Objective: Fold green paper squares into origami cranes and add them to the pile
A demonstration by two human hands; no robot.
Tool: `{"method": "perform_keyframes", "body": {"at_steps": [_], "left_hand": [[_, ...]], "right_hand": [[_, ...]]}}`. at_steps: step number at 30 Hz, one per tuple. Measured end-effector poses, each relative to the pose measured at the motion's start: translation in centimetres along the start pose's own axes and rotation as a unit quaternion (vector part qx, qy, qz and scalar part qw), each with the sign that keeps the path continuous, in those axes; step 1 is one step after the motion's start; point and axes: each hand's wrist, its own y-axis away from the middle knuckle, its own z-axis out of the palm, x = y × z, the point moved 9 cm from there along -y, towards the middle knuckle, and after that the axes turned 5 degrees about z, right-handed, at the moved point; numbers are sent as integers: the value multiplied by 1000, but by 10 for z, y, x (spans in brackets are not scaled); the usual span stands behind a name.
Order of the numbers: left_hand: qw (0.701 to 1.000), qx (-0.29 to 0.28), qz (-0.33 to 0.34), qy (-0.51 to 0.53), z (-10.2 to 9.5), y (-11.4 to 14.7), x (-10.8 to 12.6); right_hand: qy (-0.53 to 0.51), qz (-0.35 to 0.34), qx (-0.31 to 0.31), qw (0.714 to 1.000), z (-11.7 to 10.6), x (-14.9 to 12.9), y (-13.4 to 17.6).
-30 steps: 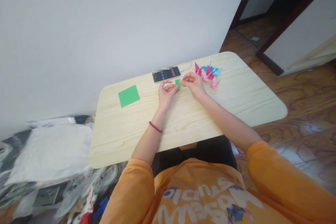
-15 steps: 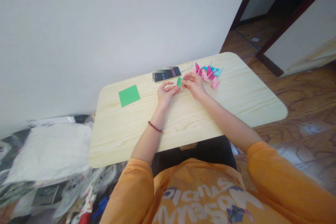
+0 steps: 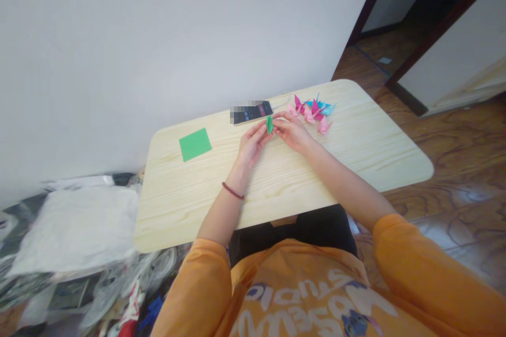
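Between my two hands is a small folded piece of green origami paper point(image 3: 269, 125), narrow and pointed at its lower end. My left hand point(image 3: 253, 143) pinches it from the left, fingers closed. From the right, my right hand point(image 3: 291, 130) grips it with thumb and fingertips. The exact folds are too small to make out. A flat green paper square point(image 3: 195, 144) lies on the table to the left. Beyond my right hand sit several folded paper cranes point(image 3: 316, 110) in pink, magenta and blue.
A phone point(image 3: 253, 111) with a cable lies behind my hands, near the wall. The pale wooden table point(image 3: 190, 205) has rounded corners. To its left are a white cushion-like bundle point(image 3: 83, 226) and plastic bags. Wooden floor point(image 3: 466, 179) shows at right.
My left hand's fingers have closed in on the green paper, which now looks narrower and more upright. My right hand has shifted slightly downward.
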Motion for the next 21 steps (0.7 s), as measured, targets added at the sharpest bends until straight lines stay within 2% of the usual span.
{"method": "perform_keyframes", "body": {"at_steps": [4, 12, 21], "left_hand": [[1000, 12, -6, 11, -1, 1, -1], [1000, 13, -7, 16, 2, 3, 0], [999, -18, 29, -12, 5, 3, 6]], "right_hand": [[-38, 41, -3, 998, 2, 7, -1], [-93, 77, -1, 993, 1, 13, -3], [-120, 89, 0, 989, 3, 13, -2]]}}
